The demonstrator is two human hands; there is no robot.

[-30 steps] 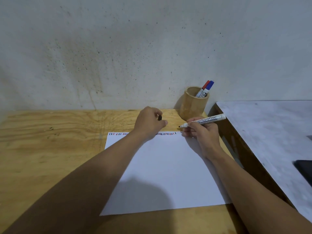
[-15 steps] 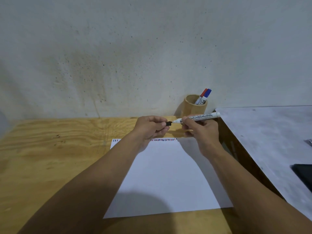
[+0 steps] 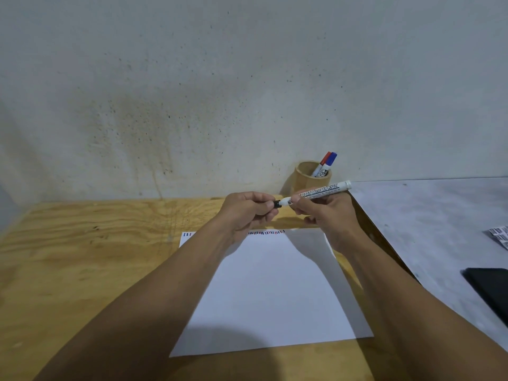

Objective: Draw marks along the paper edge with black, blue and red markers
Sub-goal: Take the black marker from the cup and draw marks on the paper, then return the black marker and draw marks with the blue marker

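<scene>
**Between the hands: cap meets black marker**

Above the far edge of the paper [image 3: 270, 287], the two hands meet. The left hand [image 3: 248, 210] is curled with its fingertips pinched on a small black cap [image 3: 276, 204]; the right hand [image 3: 324, 213] grips the white barrel of the black marker [image 3: 319, 193]. The marker's long axis runs from the left hand up and away to the right, its writing end pointing at the left hand, with the cap at that end; whether it is fully seated I cannot tell. The coming move probably turns on this line: cap and barrel push together along it.

Beyond the right hand stands one bamboo cup [image 3: 303, 177] holding two markers, one red marker [image 3: 323, 161] and one blue marker [image 3: 330, 160]. That makes three markers in all, and one sheet. Under the left hand, a row of black, blue and red marks [image 3: 266, 232] runs along the sheet's far edge, stopping short of the right corner, so that stretch looks undone.
</scene>
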